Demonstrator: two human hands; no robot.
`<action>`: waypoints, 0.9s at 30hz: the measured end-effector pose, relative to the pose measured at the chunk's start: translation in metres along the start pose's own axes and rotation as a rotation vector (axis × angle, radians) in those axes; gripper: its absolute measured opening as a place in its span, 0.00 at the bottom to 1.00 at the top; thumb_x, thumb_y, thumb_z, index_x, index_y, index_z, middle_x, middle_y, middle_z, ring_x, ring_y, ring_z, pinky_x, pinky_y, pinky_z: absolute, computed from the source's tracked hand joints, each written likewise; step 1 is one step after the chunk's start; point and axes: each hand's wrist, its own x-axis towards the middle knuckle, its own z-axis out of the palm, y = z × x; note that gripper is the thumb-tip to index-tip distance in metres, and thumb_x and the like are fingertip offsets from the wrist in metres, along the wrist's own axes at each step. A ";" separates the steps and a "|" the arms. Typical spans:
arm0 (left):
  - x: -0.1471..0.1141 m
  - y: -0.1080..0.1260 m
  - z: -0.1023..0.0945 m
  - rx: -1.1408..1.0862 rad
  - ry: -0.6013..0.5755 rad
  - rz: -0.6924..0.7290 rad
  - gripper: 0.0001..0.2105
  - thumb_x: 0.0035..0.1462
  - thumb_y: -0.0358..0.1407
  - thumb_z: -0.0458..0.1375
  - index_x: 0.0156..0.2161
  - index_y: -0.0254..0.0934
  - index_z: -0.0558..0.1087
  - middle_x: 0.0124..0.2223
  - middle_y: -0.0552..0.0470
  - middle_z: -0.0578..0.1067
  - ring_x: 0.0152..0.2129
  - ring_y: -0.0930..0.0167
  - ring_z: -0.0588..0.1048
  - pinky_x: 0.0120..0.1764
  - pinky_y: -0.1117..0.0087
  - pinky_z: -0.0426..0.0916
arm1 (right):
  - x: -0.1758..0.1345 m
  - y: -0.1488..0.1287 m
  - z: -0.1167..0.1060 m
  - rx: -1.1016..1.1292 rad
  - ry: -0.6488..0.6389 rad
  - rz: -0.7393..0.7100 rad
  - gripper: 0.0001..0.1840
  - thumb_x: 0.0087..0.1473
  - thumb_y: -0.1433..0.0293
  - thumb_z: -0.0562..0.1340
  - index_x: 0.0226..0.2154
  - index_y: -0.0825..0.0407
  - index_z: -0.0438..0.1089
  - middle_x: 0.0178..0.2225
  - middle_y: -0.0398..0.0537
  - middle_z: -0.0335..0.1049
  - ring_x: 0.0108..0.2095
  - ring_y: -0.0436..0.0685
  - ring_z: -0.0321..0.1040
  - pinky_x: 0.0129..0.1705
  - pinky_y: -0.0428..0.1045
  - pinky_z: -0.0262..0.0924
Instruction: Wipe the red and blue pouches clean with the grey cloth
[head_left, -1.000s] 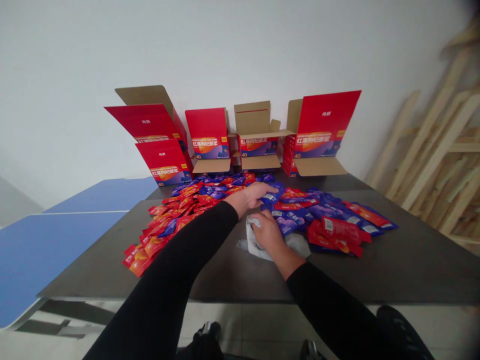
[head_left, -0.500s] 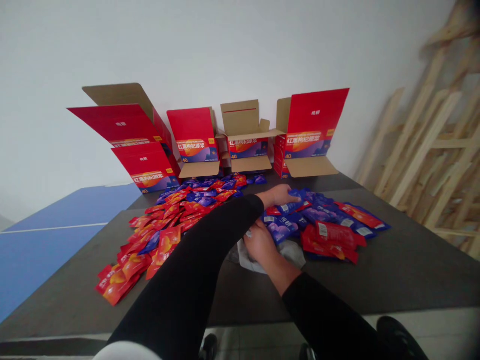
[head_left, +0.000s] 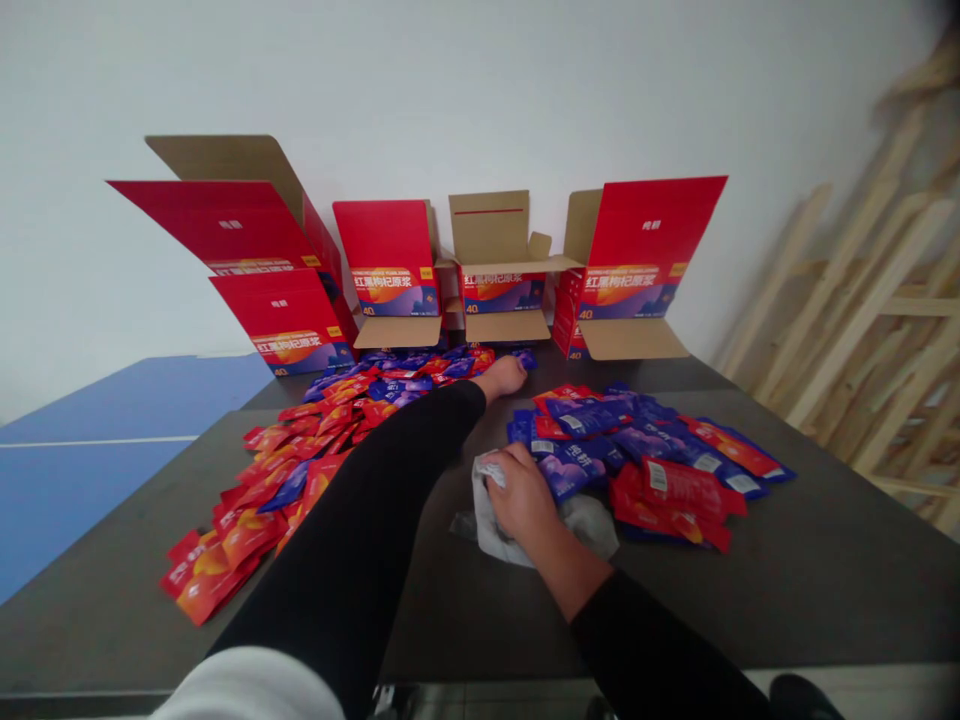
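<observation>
Presently, the right hand (head_left: 521, 490) is closed on a crumpled white sheet (head_left: 487, 530) beside a heap of flat, glossy red and blue sachets (head_left: 574, 465). The left hand (head_left: 506, 376) is curled by a glossy blue-purple sachet (head_left: 528, 357); whether it grips cannot be told. All lie on the dark grey surface (head_left: 465, 620).

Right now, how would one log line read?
left grip: near far blue sachet | right grip: holding crumpled white material | red boxes: behind, flaps open
</observation>
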 end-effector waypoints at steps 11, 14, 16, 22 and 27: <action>0.010 -0.038 -0.034 0.661 0.181 0.113 0.12 0.58 0.28 0.58 0.48 0.31 0.75 0.60 0.30 0.68 0.64 0.51 0.56 0.64 0.52 0.48 | -0.004 -0.001 0.001 0.042 0.003 0.025 0.17 0.52 0.77 0.58 0.40 0.45 0.77 0.41 0.49 0.72 0.42 0.63 0.72 0.48 0.59 0.69; 0.017 -0.037 -0.027 0.721 0.200 0.119 0.16 0.59 0.27 0.56 0.52 0.32 0.72 0.63 0.31 0.65 0.64 0.52 0.55 0.64 0.52 0.48 | -0.004 -0.002 0.002 0.057 0.002 0.035 0.17 0.52 0.76 0.58 0.39 0.45 0.77 0.40 0.49 0.72 0.42 0.64 0.72 0.47 0.60 0.68; 0.022 -0.037 -0.024 0.742 0.214 0.096 0.18 0.59 0.27 0.56 0.54 0.29 0.71 0.62 0.27 0.64 0.64 0.50 0.57 0.63 0.51 0.49 | -0.005 -0.002 0.001 0.062 -0.003 0.041 0.16 0.52 0.76 0.58 0.39 0.44 0.76 0.41 0.48 0.71 0.42 0.64 0.71 0.46 0.60 0.69; 0.036 -0.038 -0.021 0.754 0.198 -0.004 0.17 0.60 0.27 0.55 0.53 0.21 0.71 0.53 0.19 0.71 0.55 0.47 0.71 0.58 0.50 0.58 | -0.005 -0.003 0.000 0.058 -0.016 0.035 0.16 0.52 0.76 0.58 0.39 0.43 0.76 0.40 0.48 0.71 0.41 0.63 0.70 0.46 0.59 0.68; 0.040 -0.040 -0.022 0.744 0.147 0.002 0.11 0.61 0.26 0.54 0.43 0.25 0.77 0.46 0.24 0.76 0.52 0.49 0.74 0.56 0.52 0.62 | -0.004 -0.002 0.000 0.056 -0.014 0.044 0.15 0.52 0.75 0.58 0.38 0.43 0.76 0.40 0.48 0.70 0.40 0.63 0.70 0.46 0.59 0.68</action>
